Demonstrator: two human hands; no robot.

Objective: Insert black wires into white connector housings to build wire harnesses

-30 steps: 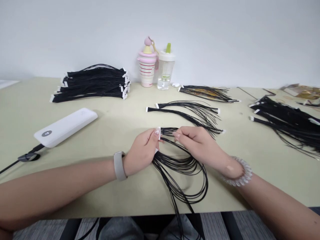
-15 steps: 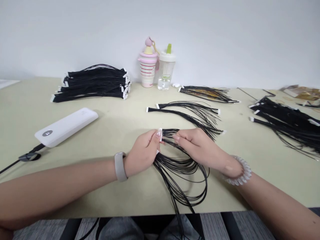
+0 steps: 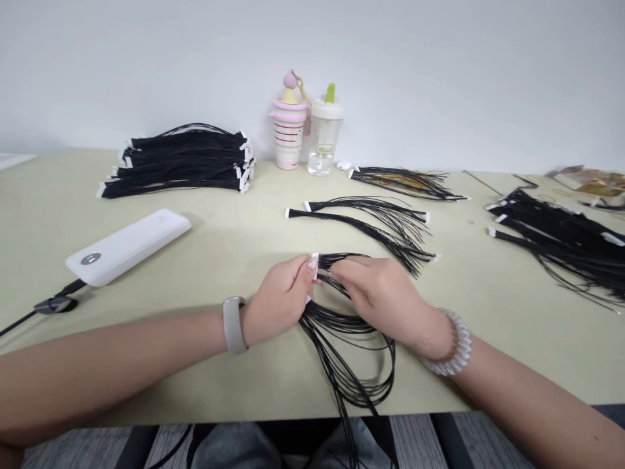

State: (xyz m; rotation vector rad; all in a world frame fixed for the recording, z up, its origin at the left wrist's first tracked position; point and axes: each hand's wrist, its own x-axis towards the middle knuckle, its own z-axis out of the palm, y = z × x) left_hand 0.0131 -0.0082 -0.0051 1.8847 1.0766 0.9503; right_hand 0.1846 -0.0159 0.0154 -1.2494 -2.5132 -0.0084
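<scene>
Left hand (image 3: 278,299) clenched on the white connector (image 3: 314,264) of a wire bundle (image 3: 342,326), right hand (image 3: 383,299) grasping its wires, loops lying on the bench (image 3: 195,391), two loose bundles (image 3: 351,227) just beyond it, one power bank (image 3: 127,247) to its left

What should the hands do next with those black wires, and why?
I think the right hand should gently comb down the black wires, maybe. The left hand is pinching their white connector, so that end is held, while the wires below loop loosely and cross each other.
</scene>
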